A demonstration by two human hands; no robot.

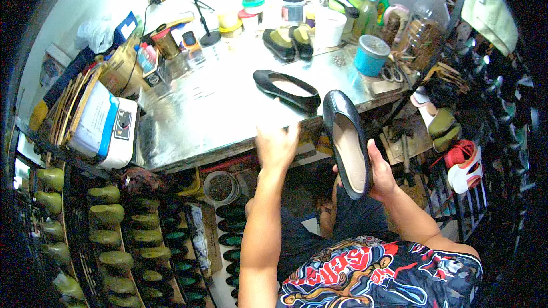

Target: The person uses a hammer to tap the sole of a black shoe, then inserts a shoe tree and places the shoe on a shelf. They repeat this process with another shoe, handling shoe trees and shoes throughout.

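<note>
My right hand [382, 174] grips a black ballet flat [348, 145] by its heel end, toe pointing away from me, with the beige insole facing up. The thumb lies along the shoe's right side, and most of the fingers are hidden beneath it. My left hand [277, 145] is over the front edge of the metal-topped table [211, 120], empty, its fingers apart and partly washed out by glare. Just beyond it lies a second black ballet flat [288, 92], resting on the tabletop with its opening up.
Another pair of dark shoes [288, 44] stands farther back. Around them are a turquoise tub [371, 56], a white tub [329, 27] and a small tripod [206, 20]. A white box with a dial [121, 128] sits left. Olive shoe lasts [108, 217] fill racks below.
</note>
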